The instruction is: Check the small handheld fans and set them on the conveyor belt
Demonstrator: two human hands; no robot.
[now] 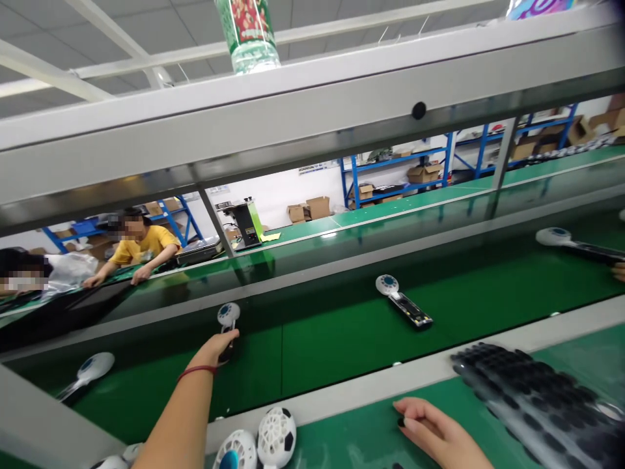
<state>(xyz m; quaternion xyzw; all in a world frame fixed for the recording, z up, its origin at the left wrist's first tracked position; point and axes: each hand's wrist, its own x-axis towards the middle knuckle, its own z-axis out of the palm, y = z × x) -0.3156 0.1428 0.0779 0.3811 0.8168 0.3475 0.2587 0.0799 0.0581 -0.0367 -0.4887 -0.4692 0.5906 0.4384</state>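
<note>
My left hand [221,346] reaches over the green conveyor belt [312,345], closed around the dark handle of a small handheld fan [228,315] with a round white head. My right hand [430,426] hovers above the green worktop at the front. Its thumb and fingers are drawn together, and a small dark spot shows at the thumb tip; I cannot make out what it is. Beside it, on the right, a clear tray [532,397] holds many round black parts. White football-patterned fan heads [277,436] sit at the worktop's front, right of my left forearm.
Further along the belt lie a fan with exposed circuitry [410,309], a white fan [92,370] at left and another fan [576,245] at right, near someone's hand [619,270]. A grey beam [312,98] crosses overhead, carrying a bottle [251,36]. A person in yellow [146,244] works opposite.
</note>
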